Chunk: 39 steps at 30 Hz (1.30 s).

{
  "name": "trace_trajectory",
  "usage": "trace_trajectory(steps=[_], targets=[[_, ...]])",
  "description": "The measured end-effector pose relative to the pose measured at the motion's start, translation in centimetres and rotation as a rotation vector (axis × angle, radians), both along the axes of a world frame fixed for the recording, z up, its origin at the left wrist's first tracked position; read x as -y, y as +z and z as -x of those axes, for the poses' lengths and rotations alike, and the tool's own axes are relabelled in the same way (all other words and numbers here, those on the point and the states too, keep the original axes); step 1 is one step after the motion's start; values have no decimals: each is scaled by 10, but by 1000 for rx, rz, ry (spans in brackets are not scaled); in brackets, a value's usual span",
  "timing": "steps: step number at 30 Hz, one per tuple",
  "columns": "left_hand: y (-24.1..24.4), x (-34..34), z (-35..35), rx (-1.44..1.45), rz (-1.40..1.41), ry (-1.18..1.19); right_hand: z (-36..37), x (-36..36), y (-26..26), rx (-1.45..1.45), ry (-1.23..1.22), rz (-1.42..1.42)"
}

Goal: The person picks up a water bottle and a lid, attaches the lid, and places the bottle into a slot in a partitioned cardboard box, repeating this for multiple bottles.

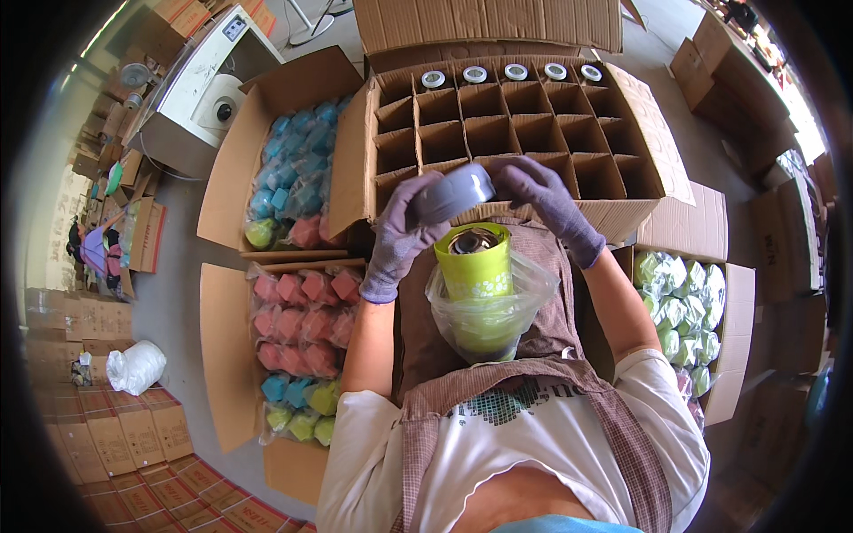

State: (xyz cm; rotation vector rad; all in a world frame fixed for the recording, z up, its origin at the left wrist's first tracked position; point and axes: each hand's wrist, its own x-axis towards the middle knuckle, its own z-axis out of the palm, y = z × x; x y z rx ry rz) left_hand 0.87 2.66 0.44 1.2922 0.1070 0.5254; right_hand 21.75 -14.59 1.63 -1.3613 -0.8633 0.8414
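Note:
In my gloved left hand [403, 233] is a grey round lid [460, 193], tilted and gripped by its left side. My gloved right hand [550, 203] is just right of the lid, fingers apart and bent, holding nothing that I can see. Below the lid, a yellow-green cylindrical flask [476, 273] with a pale printed pattern stands upright in front of my apron. Its top is uncovered and a shiny dark-gold inner liner [472, 240] shows. A translucent plastic bag [533, 293] is bunched around the flask's lower part.
Ahead stands a carton with cardboard dividers [490, 136]; white-rimmed round tops [474, 74] line its far row. Cartons of bagged blue pieces [303, 153] and red pieces [306, 290] are at left, bagged green pieces [683, 300] at right. Another person [96, 250] is far left.

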Motion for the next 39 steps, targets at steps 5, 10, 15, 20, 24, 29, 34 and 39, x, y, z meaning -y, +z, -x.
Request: trace_trajectory(steps=[5,10,15,20,24,29,34,39], targets=[[-16,-4,6,7,-218,-155,28,2,-26,-213,280,-51],[-15,7,0,-41,-386,-25,26,-2,-30,-189,263,-207],[-23,12,1,-17,-461,25,27,1,-35,-124,257,-201],[-27,17,-5,-13,-323,39,31,5,-30,-105,239,-179],[-34,6,-4,-154,97,-47,80,11,29,1060,-26,-117],[-7,22,-15,-102,-419,334,39,15,-6,391,-193,-163],[-36,15,3,-139,-90,108,77,16,24,613,79,-257],[3,36,-3,-101,-498,323,45,14,-2,314,-70,-146]])
